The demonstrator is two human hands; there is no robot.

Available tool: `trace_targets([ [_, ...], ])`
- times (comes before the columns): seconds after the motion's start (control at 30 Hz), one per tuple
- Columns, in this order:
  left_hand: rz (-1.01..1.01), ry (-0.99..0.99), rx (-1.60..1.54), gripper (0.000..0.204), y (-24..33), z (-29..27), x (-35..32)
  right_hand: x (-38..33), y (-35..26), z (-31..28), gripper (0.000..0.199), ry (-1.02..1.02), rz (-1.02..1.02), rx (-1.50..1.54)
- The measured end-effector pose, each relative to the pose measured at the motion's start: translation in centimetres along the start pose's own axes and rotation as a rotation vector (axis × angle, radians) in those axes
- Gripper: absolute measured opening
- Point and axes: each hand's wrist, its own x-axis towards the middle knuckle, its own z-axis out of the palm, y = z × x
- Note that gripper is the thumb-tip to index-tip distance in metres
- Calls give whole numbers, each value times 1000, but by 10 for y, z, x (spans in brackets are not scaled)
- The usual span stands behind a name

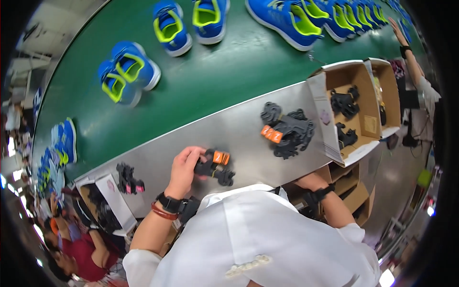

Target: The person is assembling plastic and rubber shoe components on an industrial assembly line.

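Note:
My left hand (181,172) is closed at the near edge of the steel ledge, its fingers round a bundle of black hook-like pieces (222,176) with an orange tag. A yellowish band seems to tie this bundle. Low by the ledge's edge, my right hand (311,182) reaches toward the cardboard boxes below, its fingers mostly hidden. To the right on the ledge lies a pile of similar black bundles (291,131), also with orange tags. A smaller black bundle (128,179) with pink tags rests to the left.
Beyond the ledge (239,129), blue shoes (209,19) with lime linings stand on a green belt (191,81). Cardboard boxes (344,76) holding black bundles are at the right; another box (114,201) stands left. A co-worker's arm (406,52) reaches in at far right; a person in red (91,253) is lower left.

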Motion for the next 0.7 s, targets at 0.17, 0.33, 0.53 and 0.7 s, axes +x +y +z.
trace_targets([
  [0.17, 131, -51, -249, 25, -16, 1, -5, -16, -59, -49, 31, -263, 137, -92],
  [0.33, 293, -82, -332, 24, -29, -1, -18, -15, -175, -85, 25, -242, -25, 303],
  [0.53, 439, -205, -394, 15, -26, 5, -61, 46, -249, -54, 50, 48, -318, 637],
  [0.7, 488, -301, 160, 47, -44, -48, -80, 57, -283, -59, 41, -239, -377, 370],
])
